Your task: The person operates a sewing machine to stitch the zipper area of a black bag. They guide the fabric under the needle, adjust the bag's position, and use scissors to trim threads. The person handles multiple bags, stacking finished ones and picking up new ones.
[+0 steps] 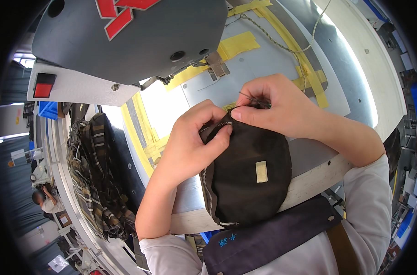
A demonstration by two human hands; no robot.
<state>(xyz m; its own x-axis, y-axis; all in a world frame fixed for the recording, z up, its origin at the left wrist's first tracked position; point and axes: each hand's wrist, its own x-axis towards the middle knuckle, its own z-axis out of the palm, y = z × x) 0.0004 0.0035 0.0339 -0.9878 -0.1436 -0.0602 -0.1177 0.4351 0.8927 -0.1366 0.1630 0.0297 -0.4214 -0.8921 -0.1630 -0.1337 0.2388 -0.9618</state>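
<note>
A dark, rounded fabric pouch [245, 192] rests over the table's near edge, close to my body. A metal zipper [207, 190] follows its left side, and a small tan patch [261, 172] sits on its face. My left hand [188, 142] pinches the pouch at its upper left, thumb on the zippered edge. Beside it, my right hand [277, 107] is closed on the top edge, thumb and fingers together. Thin dark strands [250, 97] stick out by the right fingers; what they belong to is hidden.
A grey sewing machine head [126, 55] with a metal presser foot [217, 66] stands beyond my hands. Yellow tape [238, 46] marks the work plate, and a braided cord [272, 40] lies at the back. Plaid fabric pieces [96, 174] hang at left. A person [48, 201] works far left.
</note>
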